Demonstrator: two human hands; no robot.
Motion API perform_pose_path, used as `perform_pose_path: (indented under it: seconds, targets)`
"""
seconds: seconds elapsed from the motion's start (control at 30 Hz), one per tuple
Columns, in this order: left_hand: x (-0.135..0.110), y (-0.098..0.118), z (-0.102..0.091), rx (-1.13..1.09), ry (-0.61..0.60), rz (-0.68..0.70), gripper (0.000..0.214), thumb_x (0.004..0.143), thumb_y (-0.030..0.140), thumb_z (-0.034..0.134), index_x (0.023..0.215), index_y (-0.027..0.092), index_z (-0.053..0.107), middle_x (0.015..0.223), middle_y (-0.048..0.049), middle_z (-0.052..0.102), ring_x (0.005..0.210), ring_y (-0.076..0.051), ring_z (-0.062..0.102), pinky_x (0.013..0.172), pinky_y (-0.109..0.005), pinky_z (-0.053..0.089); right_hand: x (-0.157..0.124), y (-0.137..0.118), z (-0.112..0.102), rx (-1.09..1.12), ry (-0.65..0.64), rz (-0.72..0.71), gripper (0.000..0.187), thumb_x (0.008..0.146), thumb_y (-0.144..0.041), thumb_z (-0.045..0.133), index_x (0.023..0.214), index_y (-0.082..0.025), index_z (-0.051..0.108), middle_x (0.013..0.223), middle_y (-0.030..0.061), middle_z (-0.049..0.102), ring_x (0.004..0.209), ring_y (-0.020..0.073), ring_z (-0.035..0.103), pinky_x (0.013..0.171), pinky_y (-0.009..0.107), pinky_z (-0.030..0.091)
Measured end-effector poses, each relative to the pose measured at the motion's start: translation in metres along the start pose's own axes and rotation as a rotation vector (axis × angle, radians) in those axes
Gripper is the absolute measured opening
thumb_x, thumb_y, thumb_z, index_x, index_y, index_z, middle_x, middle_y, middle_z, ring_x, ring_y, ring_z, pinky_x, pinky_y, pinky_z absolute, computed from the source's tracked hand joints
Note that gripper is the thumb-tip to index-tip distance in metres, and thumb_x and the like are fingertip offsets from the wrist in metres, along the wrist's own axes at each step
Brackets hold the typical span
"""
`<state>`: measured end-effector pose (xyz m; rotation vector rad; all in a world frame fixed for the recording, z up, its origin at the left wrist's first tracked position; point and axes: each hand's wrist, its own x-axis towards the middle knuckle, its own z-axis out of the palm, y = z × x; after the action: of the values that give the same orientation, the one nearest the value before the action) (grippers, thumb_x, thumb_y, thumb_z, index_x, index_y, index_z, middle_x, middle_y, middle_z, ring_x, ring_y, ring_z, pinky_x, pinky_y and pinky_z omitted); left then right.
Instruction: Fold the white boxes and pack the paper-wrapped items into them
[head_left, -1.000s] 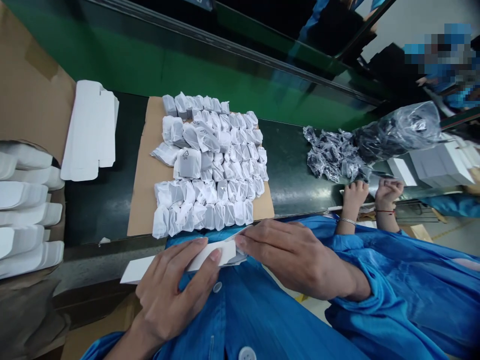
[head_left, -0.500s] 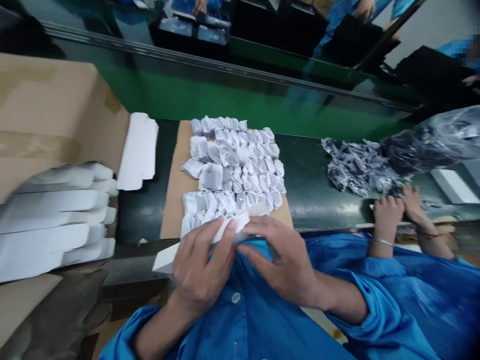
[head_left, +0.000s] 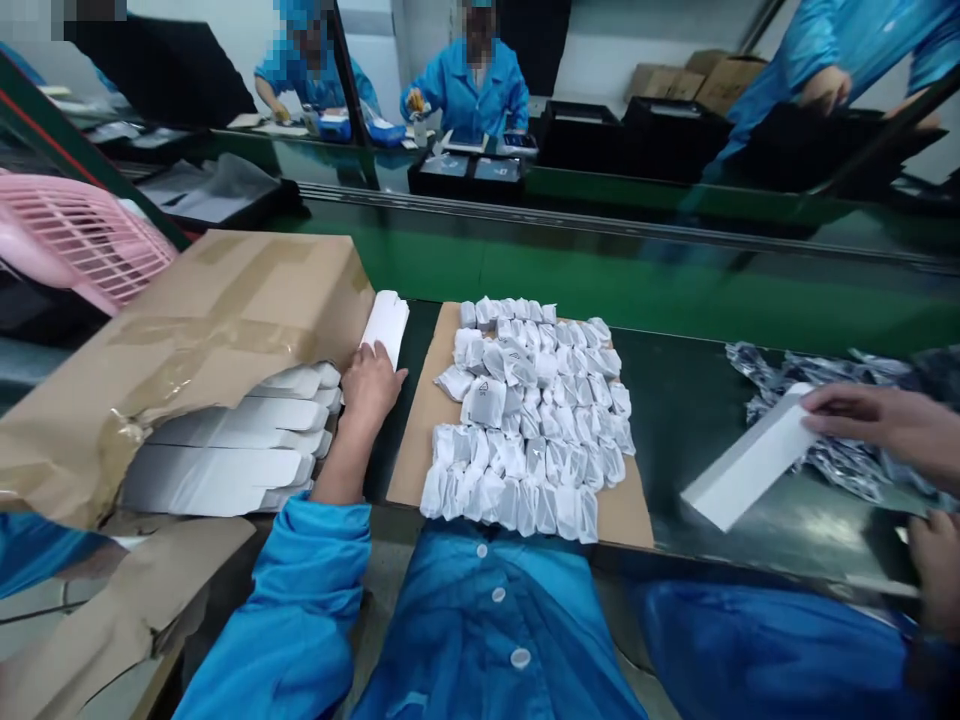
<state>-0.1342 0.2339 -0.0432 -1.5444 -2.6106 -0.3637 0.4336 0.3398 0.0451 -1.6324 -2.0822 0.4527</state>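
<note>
My left hand [head_left: 373, 383] reaches over a stack of flat white cartons [head_left: 387, 318] beside the large cardboard box, fingers spread on the near end. Over on the right, my right hand [head_left: 862, 418] grips one end of a long narrow white carton [head_left: 750, 458]; its forearm runs out of the frame. This carton slants over the dark bench, and I cannot tell whether its lower end touches it. Between my hands, rows of small white wrapped packets [head_left: 536, 400] lie on a brown cardboard sheet [head_left: 411, 470].
A torn-open cardboard box [head_left: 247, 290] holds more flat white cartons [head_left: 225, 470]. Crumpled clear plastic bags [head_left: 847, 470] lie at right, near a co-worker's hand [head_left: 936, 560]. A green barrier [head_left: 480, 255] runs behind the bench. Pink slatted plastic [head_left: 90, 235] stands at far left.
My hands have parted. The left has gone to the flat carton stack; the white carton has moved from in front of my chest to the right. The view has swung left and up.
</note>
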Motion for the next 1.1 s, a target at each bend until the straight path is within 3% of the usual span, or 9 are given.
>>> perform_pose_path:
  seconds: [0.1, 0.23, 0.37, 0.5, 0.73, 0.87, 0.97, 1.03, 1.1]
  targets:
    - [-0.001, -0.002, 0.019, 0.011, 0.028, -0.022, 0.042, 0.093, 0.018, 0.052, 0.132, 0.001, 0.054, 0.138, -0.0292, 0.054, 0.134, -0.038, 0.050, 0.101, -0.047, 0.050, 0.010, 0.006, 0.042, 0.011, -0.211, 0.000, 0.049, 0.089, -0.058, 0.056, 0.071, -0.015, 0.071, 0.073, 0.0111, 0.072, 0.068, 0.0166, 0.071, 0.064, 0.030, 0.051]
    - [-0.010, 0.002, 0.026, -0.005, 0.096, -0.070, 0.033, 0.098, 0.024, 0.053, 0.128, 0.011, 0.058, 0.132, -0.0157, 0.061, 0.124, -0.028, 0.059, 0.098, -0.048, 0.053, 0.014, -0.020, 0.080, -0.199, 0.063, -0.098, 0.042, 0.098, -0.043, 0.048, 0.079, -0.014, 0.071, 0.078, 0.0166, 0.072, 0.070, 0.0231, 0.071, 0.060, 0.036, 0.045]
    - [-0.016, 0.000, 0.036, -0.056, 0.227, -0.082, 0.031, 0.096, 0.030, 0.059, 0.124, 0.015, 0.062, 0.132, -0.0115, 0.063, 0.121, -0.025, 0.061, 0.100, -0.048, 0.053, -0.008, -0.085, 0.105, -0.272, 0.120, -0.300, 0.030, 0.097, -0.035, 0.053, 0.108, -0.015, 0.072, 0.106, 0.0212, 0.073, 0.093, 0.0325, 0.071, 0.070, 0.043, 0.050]
    - [-0.013, -0.011, 0.037, -0.120, 0.413, -0.095, 0.028, 0.098, 0.028, 0.056, 0.119, 0.013, 0.065, 0.124, -0.0130, 0.069, 0.111, -0.023, 0.068, 0.095, -0.044, 0.057, -0.054, -0.171, 0.144, 0.135, 0.027, -0.679, 0.025, 0.097, -0.030, 0.054, 0.116, -0.021, 0.066, 0.112, 0.0106, 0.074, 0.106, 0.0272, 0.069, 0.092, 0.046, 0.055]
    - [-0.072, 0.039, -0.001, -0.321, 0.726, 0.200, 0.041, 0.103, 0.028, 0.038, 0.129, 0.009, 0.063, 0.127, -0.0193, 0.068, 0.124, -0.027, 0.063, 0.109, -0.046, 0.048, -0.076, -0.277, 0.194, 0.857, -0.326, -0.287, 0.060, 0.092, -0.047, 0.059, 0.143, -0.022, 0.043, 0.143, 0.0148, 0.055, 0.121, 0.0251, 0.061, 0.094, 0.041, 0.054]
    - [-0.148, 0.064, -0.029, -0.587, 0.529, 0.700, 0.053, 0.093, 0.037, 0.061, 0.142, 0.018, 0.054, 0.143, -0.0138, 0.059, 0.137, -0.027, 0.052, 0.119, -0.045, 0.037, -0.055, -0.266, 0.189, 0.948, -0.241, -0.216, 0.036, 0.095, -0.043, 0.052, 0.112, -0.013, 0.061, 0.105, 0.0091, 0.069, 0.092, 0.0199, 0.064, 0.081, 0.032, 0.053]
    - [-0.161, 0.044, -0.059, -1.042, 0.494, 0.359, 0.071, 0.089, 0.044, 0.065, 0.152, 0.027, 0.038, 0.155, -0.0108, 0.046, 0.143, -0.028, 0.044, 0.113, -0.043, 0.044, -0.051, -0.234, 0.160, 0.723, -0.660, -0.422, 0.025, 0.090, -0.039, 0.062, 0.094, -0.013, 0.063, 0.086, 0.0020, 0.066, 0.073, 0.0135, 0.059, 0.063, 0.022, 0.047]
    - [-0.149, 0.030, -0.074, -1.178, 0.119, 0.262, 0.070, 0.083, 0.051, 0.069, 0.146, 0.027, 0.049, 0.130, -0.0096, 0.068, 0.114, -0.028, 0.068, 0.087, -0.037, 0.059, -0.056, -0.217, 0.143, 0.541, -0.903, -0.592, 0.023, 0.090, -0.037, 0.063, 0.091, -0.014, 0.064, 0.082, 0.0004, 0.065, 0.070, 0.0121, 0.057, 0.058, 0.020, 0.043]
    - [-0.135, 0.024, -0.077, -1.097, -0.225, 0.163, 0.048, 0.075, 0.049, 0.078, 0.112, 0.020, 0.073, 0.088, -0.0053, 0.077, 0.074, -0.021, 0.071, 0.059, -0.026, 0.056, -0.068, -0.211, 0.136, 0.319, -0.891, -0.670, 0.024, 0.094, -0.036, 0.060, 0.100, -0.014, 0.065, 0.085, 0.0022, 0.068, 0.072, 0.0143, 0.060, 0.061, 0.022, 0.046]
